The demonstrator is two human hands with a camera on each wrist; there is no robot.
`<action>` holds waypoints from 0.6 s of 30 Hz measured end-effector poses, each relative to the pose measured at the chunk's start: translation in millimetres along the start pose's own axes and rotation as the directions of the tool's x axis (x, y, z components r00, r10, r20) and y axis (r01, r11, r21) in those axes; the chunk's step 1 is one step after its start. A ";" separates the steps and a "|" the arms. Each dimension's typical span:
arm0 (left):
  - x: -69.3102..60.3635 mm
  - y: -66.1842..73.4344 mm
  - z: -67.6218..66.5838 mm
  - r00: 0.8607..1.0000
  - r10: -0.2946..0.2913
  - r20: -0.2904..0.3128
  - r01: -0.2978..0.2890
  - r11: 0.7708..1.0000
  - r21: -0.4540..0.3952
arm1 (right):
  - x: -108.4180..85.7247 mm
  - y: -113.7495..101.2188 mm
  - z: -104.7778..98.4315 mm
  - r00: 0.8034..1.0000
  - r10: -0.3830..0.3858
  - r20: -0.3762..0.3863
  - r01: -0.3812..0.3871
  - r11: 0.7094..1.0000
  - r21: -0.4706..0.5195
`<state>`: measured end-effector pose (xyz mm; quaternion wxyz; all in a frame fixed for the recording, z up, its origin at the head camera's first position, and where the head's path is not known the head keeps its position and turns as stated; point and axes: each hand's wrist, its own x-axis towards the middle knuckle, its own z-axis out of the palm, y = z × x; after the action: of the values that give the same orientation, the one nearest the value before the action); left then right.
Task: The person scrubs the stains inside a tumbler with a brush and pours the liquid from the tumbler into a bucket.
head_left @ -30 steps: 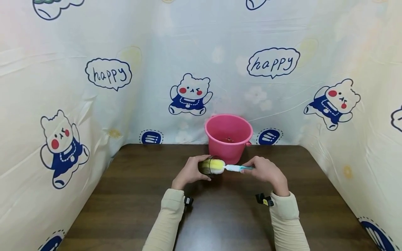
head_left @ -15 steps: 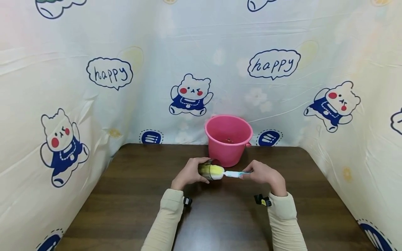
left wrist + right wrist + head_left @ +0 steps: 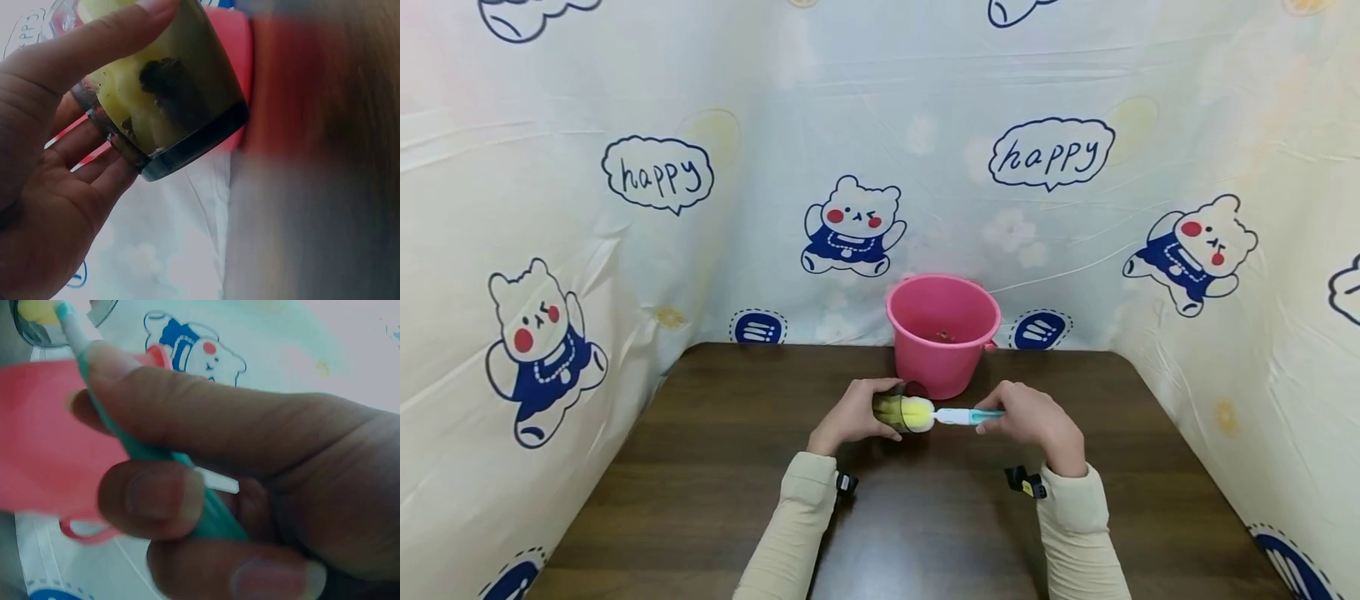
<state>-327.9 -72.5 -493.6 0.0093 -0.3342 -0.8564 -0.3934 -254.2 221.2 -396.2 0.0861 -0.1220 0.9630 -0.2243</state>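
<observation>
My left hand (image 3: 853, 414) grips a dark tinted glass cup (image 3: 206, 81) lying on its side, its mouth facing right, with thumb and fingers around the wall. Inside the cup is the yellow and white sponge head of a cup brush (image 3: 917, 413). Through the glass in the left wrist view, dark bits show near the sponge. My right hand (image 3: 1028, 418) holds the brush by its white and teal handle (image 3: 140, 450), pinched between thumb and fingers. Both hands are above the table, in front of the pink bucket (image 3: 943, 358).
The pink bucket stands at the back of the dark wooden table (image 3: 760, 492), with small brownish bits at its bottom. Behind the table hangs a pale curtain (image 3: 940, 167) printed with bears and "happy" bubbles; it also encloses both sides.
Both hands, with the cup and brush, have come slightly lower and nearer. The brush handle has turned a little, showing more teal now. The bucket stays put.
</observation>
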 end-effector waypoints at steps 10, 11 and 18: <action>-0.9 2.0 -1.8 0.998 -0.030 -0.055 0.029 0.999 -0.027 | 5.6 2.0 -0.1 0.982 -0.102 -0.158 0.080 0.986 -0.143; -2.1 1.8 -3.6 0.997 -0.035 -0.063 0.033 0.999 -0.031 | 4.5 0.2 -0.7 0.982 -0.114 -0.149 0.095 0.987 -0.131; -4.1 2.5 -6.9 0.997 0.006 -0.083 -0.008 1.000 -0.028 | -0.3 3.2 -3.9 0.999 -0.054 -0.009 0.054 0.998 0.022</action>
<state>-325.0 -78.4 -488.4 0.0415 -0.3206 -0.8484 -0.4191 -255.4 225.7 -394.2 0.0774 -0.1460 0.9571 -0.2380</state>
